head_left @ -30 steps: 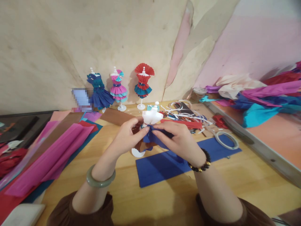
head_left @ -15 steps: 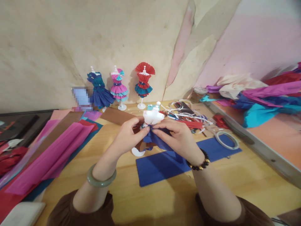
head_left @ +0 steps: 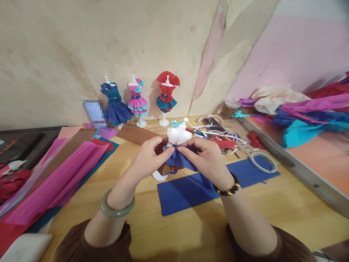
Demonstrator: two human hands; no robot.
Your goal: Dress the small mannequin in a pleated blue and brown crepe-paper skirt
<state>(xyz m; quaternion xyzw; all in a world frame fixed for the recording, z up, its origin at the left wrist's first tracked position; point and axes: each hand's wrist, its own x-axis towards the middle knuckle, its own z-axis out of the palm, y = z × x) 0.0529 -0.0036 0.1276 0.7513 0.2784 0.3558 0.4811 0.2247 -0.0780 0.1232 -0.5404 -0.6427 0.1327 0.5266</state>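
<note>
A small white dress-form mannequin (head_left: 179, 135) tilts between my hands, its round base (head_left: 159, 176) low on the left. My left hand (head_left: 149, 157) is closed around its waist, thumb pressed at the front and fingers partly hidden behind. Gathered blue crepe paper (head_left: 188, 162) hangs from the waist over a brown paper layer (head_left: 167, 169). My right hand (head_left: 208, 157) pinches the top edge of this blue paper, its thumb and fingertips close to my left thumb. Below lies a flat blue crepe strip (head_left: 185, 194) on the wooden table.
Three dressed mannequins, in blue-green (head_left: 114, 100), pink (head_left: 137, 98) and red (head_left: 167, 94), stand along the wall. Coloured paper sheets (head_left: 71, 171) cover the left side. A tape roll (head_left: 263, 162), white strips (head_left: 218, 129) and a tray edge (head_left: 300, 174) are on the right.
The mannequin has leaned slightly to the right. My right hand has shifted a little, and the blue paper sits more bunched at the waist. Both hands keep their hold.
</note>
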